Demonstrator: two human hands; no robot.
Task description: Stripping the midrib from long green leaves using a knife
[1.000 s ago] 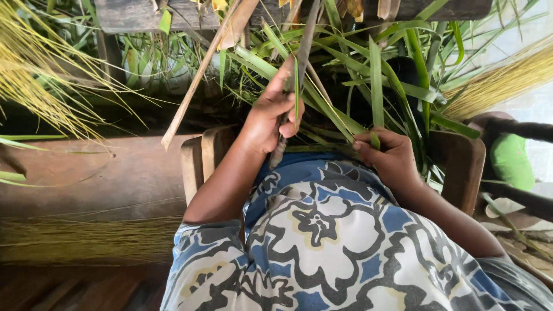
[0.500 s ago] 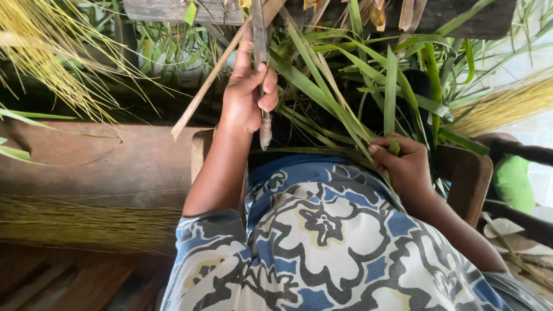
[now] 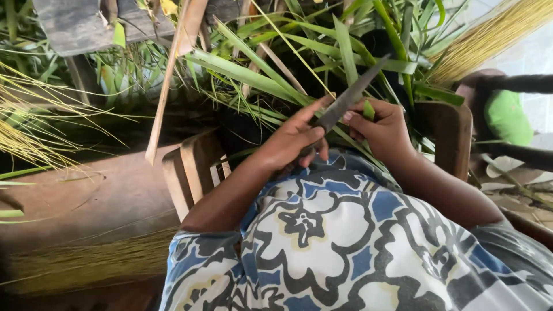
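**Knife and palm leaf held over the lap**

Hands meet just above a lap covered in blue, white and black patterned cloth (image 3: pixel 322 247). The left hand (image 3: pixel 294 141) is clenched around the handle end of a dark, narrow knife (image 3: pixel 348 98), its thumb and forefinger stretched along the blade. The blade slants up and to the right, its point reaching into the mass of green palm leaves (image 3: pixel 259 75) ahead of the person. The right hand (image 3: pixel 383 129) is closed on a folded green leaf strip (image 3: pixel 368 109), which sticks up between thumb and fingers just beside the blade; whether blade and strip touch cannot be told. The two hands are nearly touching at the fingertips.

The person sits on a wooden chair (image 3: pixel 193 170), whose slatted left armrest shows beside the left forearm and whose right armrest (image 3: pixel 449 132) rises past the right wrist. A long pale dry stalk (image 3: pixel 167 86) slants down from the top of the view towards the left armrest. Bundles of thin yellow leaf ribs lie about: one at the left edge (image 3: pixel 23 138), one at the upper right (image 3: pixel 489 40), and one along the wooden floor (image 3: pixel 86 262) at the lower left. A grey plank (image 3: pixel 80 26) crosses the upper left corner. A bright green object (image 3: pixel 507 115) sits behind dark bars at the right edge.
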